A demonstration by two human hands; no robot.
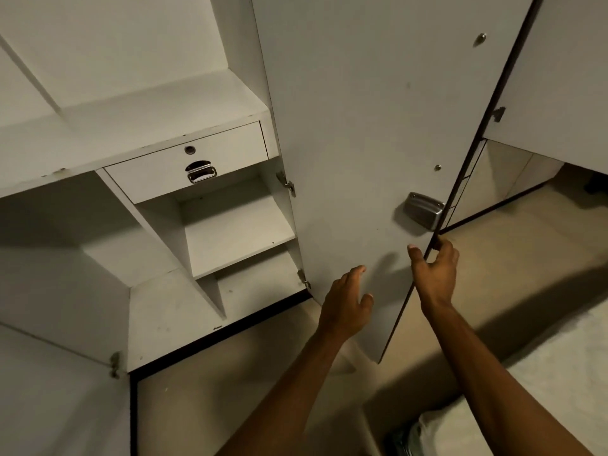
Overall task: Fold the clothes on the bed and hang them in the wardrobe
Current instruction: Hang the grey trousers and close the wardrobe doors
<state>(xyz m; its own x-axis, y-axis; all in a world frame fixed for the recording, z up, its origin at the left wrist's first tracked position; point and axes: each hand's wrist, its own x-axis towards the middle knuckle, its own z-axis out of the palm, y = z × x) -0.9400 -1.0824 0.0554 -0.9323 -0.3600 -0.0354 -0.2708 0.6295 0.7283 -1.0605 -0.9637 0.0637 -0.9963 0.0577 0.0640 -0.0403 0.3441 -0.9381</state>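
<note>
One view: head cam, looking fwd and down.
Wardrobe (pixel 131 133): white, open, fills left and centre of frame; long axis vertical, front faces the person.
Door (pixel 362 126): white panel w/ dark edge strip, swung out toward the camera; long axis vertical, free edge at right, hinges at left; inner face visible.
Hinges (pixel 286 183): metal, on door's left edge; another lower down.
Handle (pixel 422 210): metal cup pull on door, near the free edge, just above the R hand.
Drawer (pixel 187 161): inside wardrobe, upper centre, closed, w/ keyhole and metal pull.
Shelves (pixel 240 235): below drawer, stepped, nothing on them that shows.
L hand (pixel 345 304): back of hand up, fingers straight and loosely apart, pointing up at door's inner face; very near panel, contact can't tell; holds nothing.
L arm: bare, comes from bottom centre, angled up-right.
R hand (pixel 434 268): clamped on door's free edge below handle; thumb on inner face, fingers curled round the dark strip to the far side.
R arm: bare, comes from bottom right, angled up-left, wrist just beside door edge.
Floor (pixel 263 373): beige, under the door.
Bed (pixel 559 373): pale surface at lower right.
Clothes (pixel 424 432): pale fabric bundle at bottom edge, by the R forearm; detail unclear.
</note>
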